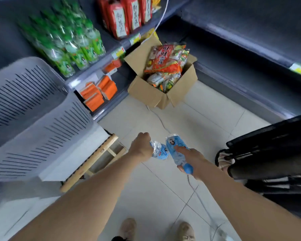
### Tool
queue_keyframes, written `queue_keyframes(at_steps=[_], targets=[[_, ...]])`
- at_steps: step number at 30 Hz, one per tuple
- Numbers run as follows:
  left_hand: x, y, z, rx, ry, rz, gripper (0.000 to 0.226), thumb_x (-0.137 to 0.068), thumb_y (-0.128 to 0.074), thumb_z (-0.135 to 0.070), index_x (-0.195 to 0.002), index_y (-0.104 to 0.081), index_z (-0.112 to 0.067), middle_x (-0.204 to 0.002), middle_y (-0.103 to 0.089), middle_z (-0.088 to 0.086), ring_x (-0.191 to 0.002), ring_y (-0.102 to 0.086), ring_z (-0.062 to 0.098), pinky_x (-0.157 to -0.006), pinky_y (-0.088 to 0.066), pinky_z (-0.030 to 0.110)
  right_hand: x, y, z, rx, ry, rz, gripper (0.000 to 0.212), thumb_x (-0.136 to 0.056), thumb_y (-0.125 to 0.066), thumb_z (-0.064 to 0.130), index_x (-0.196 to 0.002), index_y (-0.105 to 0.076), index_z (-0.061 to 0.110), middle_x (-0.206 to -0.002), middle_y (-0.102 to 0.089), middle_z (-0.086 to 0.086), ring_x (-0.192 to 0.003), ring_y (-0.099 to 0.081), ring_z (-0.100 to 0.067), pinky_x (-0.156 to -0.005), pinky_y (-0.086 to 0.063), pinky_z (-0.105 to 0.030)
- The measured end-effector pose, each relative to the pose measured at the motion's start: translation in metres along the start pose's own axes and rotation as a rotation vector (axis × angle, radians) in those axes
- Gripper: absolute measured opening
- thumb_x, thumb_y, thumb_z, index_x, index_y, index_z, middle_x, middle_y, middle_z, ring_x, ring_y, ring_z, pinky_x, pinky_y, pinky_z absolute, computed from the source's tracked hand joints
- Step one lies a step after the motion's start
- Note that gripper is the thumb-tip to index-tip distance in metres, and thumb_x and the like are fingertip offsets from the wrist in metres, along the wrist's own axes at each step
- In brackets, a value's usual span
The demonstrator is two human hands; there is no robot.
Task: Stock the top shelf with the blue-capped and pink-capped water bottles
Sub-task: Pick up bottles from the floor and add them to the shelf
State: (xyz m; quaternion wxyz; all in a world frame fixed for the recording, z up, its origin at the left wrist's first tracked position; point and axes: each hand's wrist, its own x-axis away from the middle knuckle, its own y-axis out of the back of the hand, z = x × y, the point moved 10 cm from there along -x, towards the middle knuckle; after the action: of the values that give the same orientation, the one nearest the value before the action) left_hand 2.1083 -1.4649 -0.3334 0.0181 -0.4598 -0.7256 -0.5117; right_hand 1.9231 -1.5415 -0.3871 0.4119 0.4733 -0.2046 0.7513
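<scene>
Head view looked down on 2 bare forearms reaching over a pale tiled floor (207,108). The left hand (142,148) was closed in a fist around the neck end of a water bottle (159,151) with a blue label, its cap hidden inside the grip. The right hand (192,161) was wrapped around a second bottle (175,145), whose blue cap (188,168) pointed back toward the person and whose base pointed away. The 2 bottles lay just beside each other between the hands, over the floor and well apart from any shelf. Left of the left hand stood a grey slotted basket (33,108) on a wooden stool (94,157). Beyond both hands sat an open cardboard box (151,94) of snack packets, beside shelves holding green bottles (73,44), red packs (125,16) and orange cartons (101,92). A black cart (271,153) stood right of the right hand.
</scene>
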Motion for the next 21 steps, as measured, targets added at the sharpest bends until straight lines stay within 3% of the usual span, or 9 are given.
queue_keyframes(at_steps=[3,6,8,11,14,17,21], targets=[[0.045,0.102,-0.029,-0.015,-0.038,-0.112,0.031,-0.084,-0.054,-0.007,-0.115,-0.053,-0.004,-0.122,-0.048,0.013,-0.109,-0.054,0.029,-0.09,-0.042,0.032,0.078,-0.018,0.063,0.106,0.107,0.018,0.047,-0.078,-0.072,0.036,-0.112,-0.057,0.008,-0.114,-0.061,-0.02,-0.076,-0.058,-0.026,-0.054,-0.052,-0.025],[0.1,0.199,-0.047,0.008,-0.052,-0.216,0.028,-0.081,-0.058,-0.005,-0.109,-0.056,-0.006,-0.119,-0.052,0.011,-0.106,-0.054,0.028,-0.086,-0.042,0.031,0.159,-0.046,0.121,0.239,0.214,0.089,0.051,-0.078,-0.071,0.03,-0.118,-0.052,0.006,-0.104,-0.056,-0.019,-0.068,-0.053,-0.025,-0.042,-0.046,-0.021],[0.139,0.258,-0.055,0.024,-0.055,-0.28,0.028,-0.08,-0.058,-0.004,-0.107,-0.057,-0.009,-0.117,-0.053,0.008,-0.107,-0.053,0.026,-0.085,-0.041,0.029,0.213,-0.065,0.158,0.338,0.301,0.111,0.042,-0.079,-0.069,0.024,-0.112,-0.046,0.011,-0.1,-0.051,-0.012,-0.066,-0.05,-0.021,-0.045,-0.046,-0.022],[0.199,0.338,-0.068,0.019,-0.073,-0.369,0.026,-0.082,-0.059,-0.003,-0.107,-0.06,-0.008,-0.113,-0.049,0.009,-0.104,-0.053,0.026,-0.08,-0.038,0.027,0.29,-0.088,0.214,0.528,0.485,0.092,0.045,-0.076,-0.067,0.024,-0.116,-0.046,0.022,-0.109,-0.05,-0.006,-0.082,-0.056,-0.023,-0.058,-0.055,-0.028],[0.256,0.405,-0.07,0.019,-0.047,-0.468,0.023,-0.083,-0.058,-0.002,-0.105,-0.062,-0.008,-0.113,-0.049,0.01,-0.101,-0.053,0.024,-0.074,-0.034,0.022,0.37,-0.117,0.264,0.753,0.729,0.092,0.052,-0.076,-0.069,0.029,-0.121,-0.046,0.018,-0.107,-0.053,-0.008,-0.072,-0.056,-0.021,-0.046,-0.05,-0.026],[0.308,0.461,-0.065,0.035,-0.008,-0.571,0.017,-0.084,-0.058,-0.003,-0.094,-0.058,-0.017,-0.12,-0.051,0.01,-0.108,-0.053,0.027,-0.085,-0.043,0.031,0.448,-0.144,0.303,0.942,0.979,0.065,0.058,-0.072,-0.074,0.038,-0.115,-0.045,0.012,-0.097,-0.054,-0.006,-0.077,-0.056,-0.024,-0.061,-0.051,-0.035],[0.375,0.513,-0.056,0.072,0.047,-0.698,0.021,-0.089,-0.054,-0.002,-0.108,-0.057,-0.009,-0.132,-0.042,0.011,-0.115,-0.048,0.031,-0.085,-0.04,0.031,0.533,-0.187,0.329,1.123,1.221,0.13,0.065,-0.069,-0.077,0.043,-0.122,-0.054,0.014,-0.116,-0.06,-0.005,-0.095,-0.055,-0.022,-0.074,-0.043,-0.028]])
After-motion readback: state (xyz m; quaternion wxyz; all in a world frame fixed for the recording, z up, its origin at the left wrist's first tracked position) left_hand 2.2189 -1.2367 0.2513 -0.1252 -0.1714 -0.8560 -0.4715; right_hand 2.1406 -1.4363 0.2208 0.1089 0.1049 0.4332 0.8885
